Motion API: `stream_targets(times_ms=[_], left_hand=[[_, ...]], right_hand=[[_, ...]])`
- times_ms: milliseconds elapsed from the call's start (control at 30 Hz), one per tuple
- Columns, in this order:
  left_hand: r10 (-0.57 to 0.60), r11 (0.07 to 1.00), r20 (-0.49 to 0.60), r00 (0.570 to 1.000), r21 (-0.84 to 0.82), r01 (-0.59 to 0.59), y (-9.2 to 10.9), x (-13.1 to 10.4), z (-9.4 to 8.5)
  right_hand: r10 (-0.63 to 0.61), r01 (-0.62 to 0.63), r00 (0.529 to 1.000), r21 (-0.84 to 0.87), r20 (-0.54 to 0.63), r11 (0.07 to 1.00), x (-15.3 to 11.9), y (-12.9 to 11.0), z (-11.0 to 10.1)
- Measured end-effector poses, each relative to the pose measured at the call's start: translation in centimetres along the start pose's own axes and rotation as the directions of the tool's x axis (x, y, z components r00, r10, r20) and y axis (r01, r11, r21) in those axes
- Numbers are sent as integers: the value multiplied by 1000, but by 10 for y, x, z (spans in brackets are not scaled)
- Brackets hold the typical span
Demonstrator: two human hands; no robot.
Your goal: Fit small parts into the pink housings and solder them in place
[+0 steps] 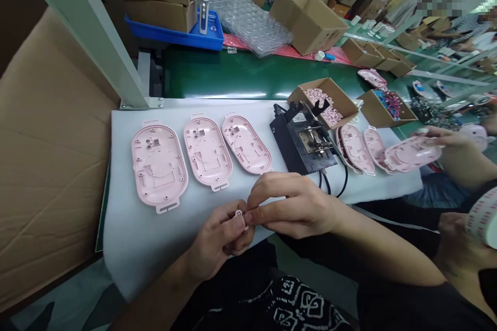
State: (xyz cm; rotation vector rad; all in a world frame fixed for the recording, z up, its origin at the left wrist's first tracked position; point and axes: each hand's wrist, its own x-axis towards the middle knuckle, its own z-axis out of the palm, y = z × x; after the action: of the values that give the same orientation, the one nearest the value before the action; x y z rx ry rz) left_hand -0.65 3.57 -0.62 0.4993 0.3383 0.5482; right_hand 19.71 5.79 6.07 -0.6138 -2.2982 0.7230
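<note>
Evidently, both hands met at six o'clock: left hand [217, 238] pinched a small pink ring [239, 213], right hand [289, 207] fingertips apparently closed on it, pink shells [159, 165] awaiting fitting at ten o'clock.

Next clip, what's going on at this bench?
A person seated at a white table pinches a small pink ring between the left hand and right hand, held near the table's front edge. Three pink oval shells lie open side up in a row beyond the hands, with a black fixture to their right. At the far right, another person's hand holds a similar shell.
</note>
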Motion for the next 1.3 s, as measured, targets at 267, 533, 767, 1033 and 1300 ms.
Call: stream_targets(times_ms=[267,533,767,1033,1300], left_hand=[[1,996,6,1000,88,-2,-1,-5,-9],[207,693,-73,976,715,-93,2,4,-19],[95,596,5,995,800,-62,8,0,-19],[87,612,30,996,787,-77,4,-2,-23],[81,618,24,996,783,-69,5,-2,-23]], right_hand=[[240,-229,961,90,-136,969,7,-4,-10],[381,-424,903,-546,-198,722,48,84,-31],[370,-280,929,-665,-7,692,50,130,-23],[360,-81,907,-748,219,659,39,136,-23],[372,-166,919,-724,134,670,48,131,-25]])
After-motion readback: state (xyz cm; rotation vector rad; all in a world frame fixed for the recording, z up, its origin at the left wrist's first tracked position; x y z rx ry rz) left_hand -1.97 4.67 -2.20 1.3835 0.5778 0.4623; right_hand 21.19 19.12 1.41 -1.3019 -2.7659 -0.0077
